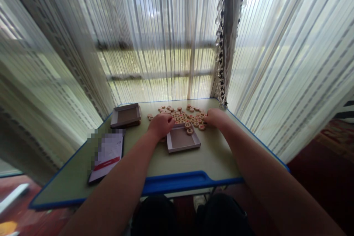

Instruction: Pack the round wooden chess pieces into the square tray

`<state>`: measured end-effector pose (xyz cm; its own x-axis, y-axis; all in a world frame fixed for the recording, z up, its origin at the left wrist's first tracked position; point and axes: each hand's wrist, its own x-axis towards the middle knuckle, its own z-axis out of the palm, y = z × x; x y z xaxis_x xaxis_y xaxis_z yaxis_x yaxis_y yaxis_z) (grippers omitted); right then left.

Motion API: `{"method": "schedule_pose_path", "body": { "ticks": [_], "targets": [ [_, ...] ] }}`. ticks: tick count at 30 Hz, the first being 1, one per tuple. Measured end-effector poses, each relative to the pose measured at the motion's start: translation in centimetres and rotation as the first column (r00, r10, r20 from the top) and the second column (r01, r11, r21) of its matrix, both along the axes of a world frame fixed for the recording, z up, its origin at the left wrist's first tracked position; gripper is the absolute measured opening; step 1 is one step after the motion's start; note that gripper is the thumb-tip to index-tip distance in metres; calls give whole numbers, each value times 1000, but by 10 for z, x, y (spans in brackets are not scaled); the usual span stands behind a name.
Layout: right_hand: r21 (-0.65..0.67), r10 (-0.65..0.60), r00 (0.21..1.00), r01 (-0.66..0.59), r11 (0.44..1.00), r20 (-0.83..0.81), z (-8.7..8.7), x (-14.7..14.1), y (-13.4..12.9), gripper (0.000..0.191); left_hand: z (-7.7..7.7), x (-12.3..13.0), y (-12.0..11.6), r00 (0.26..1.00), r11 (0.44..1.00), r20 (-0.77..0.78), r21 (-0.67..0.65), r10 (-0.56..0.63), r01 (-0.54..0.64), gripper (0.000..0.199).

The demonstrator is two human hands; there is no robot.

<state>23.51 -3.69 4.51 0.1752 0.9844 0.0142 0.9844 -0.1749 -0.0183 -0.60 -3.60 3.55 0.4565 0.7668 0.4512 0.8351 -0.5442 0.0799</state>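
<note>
Many round wooden pieces (181, 117) with red or dark marks lie spread over the far middle of the pale green table. In front of them sits a shallow open box (182, 141), with a couple of pieces (189, 131) at its far right corner. My left hand (162, 124) is closed at the box's far left corner, beside the pieces; what its fingers hold, if anything, is hidden. At the right end of the spread, my right hand (214, 118) is closed against the pieces, and its fingertips are too small to make out.
Another shallow box (126, 115) rests at the table's far left. Nearer, a dark-edged flat item (107, 155) with a white and red face lies left of my left forearm. A blue rim (177, 182) edges the table. Sheer curtains (166, 44) hang beyond it.
</note>
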Motion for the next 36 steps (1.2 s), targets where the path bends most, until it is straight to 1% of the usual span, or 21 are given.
{"method": "schedule_pose_path", "body": {
  "ticks": [4, 6, 8, 10, 12, 14, 17, 19, 22, 23, 25, 28, 31, 34, 36],
  "targets": [
    [40, -1, 1000, 2, 999, -12, 0, 0, -3, 36, -1, 0, 2, 1000, 1000, -6, 0, 9, -9, 34],
    [96, 40, 999, -38, 995, -25, 1, -2, -5, 33, -2, 0, 3, 999, 999, -5, 1, 32, -32, 33],
    [164, 115, 993, -107, 981, -40, 0, -6, -6, 32, -2, 0, 4, 998, 998, 6, -5, 64, -64, 32],
    [240, 237, 971, -222, 945, -36, -3, -10, -5, 31, -1, -1, 4, 995, 996, 56, 3, 86, -87, 34],
    [304, 378, 926, -355, 884, -16, -9, -14, -1, 29, 0, -1, 3, 985, 996, 152, 31, 83, -89, 38],
    [347, 486, 874, -451, 822, -15, -17, -17, 4, 30, 1, 0, 4, 962, 994, 263, 47, 79, -95, 42],
    [381, 581, 811, -518, 766, -64, -25, -21, 9, 34, 1, -1, 6, 903, 994, 416, -22, 105, -105, 49],
    [374, 623, 775, -550, 747, -105, -28, -22, 10, 36, -1, -3, 10, 839, 990, 527, -104, 136, -95, 56],
    [335, 644, 749, -573, 748, -154, -28, -24, 10, 37, -6, -8, 20, 704, 969, 675, -236, 221, -79, 68],
    [328, 642, 750, -573, 751, -161, -28, -24, 10, 37, -8, -11, 24, 663, 956, 700, -282, 265, -84, 72],
    [336, 632, 759, -561, 757, -157, -27, -23, 11, 35, -10, -15, 30, 611, 922, 703, -366, 364, -128, 80],
    [342, 614, 775, -543, 767, -148, -27, -21, 12, 32, -12, -19, 35, 583, 880, 670, -431, 460, -198, 86],
    [306, 602, 781, -539, 785, -167, -27, -22, 12, 33, -12, -21, 38, 558, 863, 667, -455, 494, -221, 87],
    [285, 589, 787, -531, 798, -185, -26, -24, 11, 31, -14, -22, 39, 528, 858, 683, -462, 505, -224, 87],
    [287, 588, 788, -530, 798, -181, -26, -24, 11, 29, -14, -22, 39, 540, 873, 691, -436, 480, -218, 85]
  ]
}}
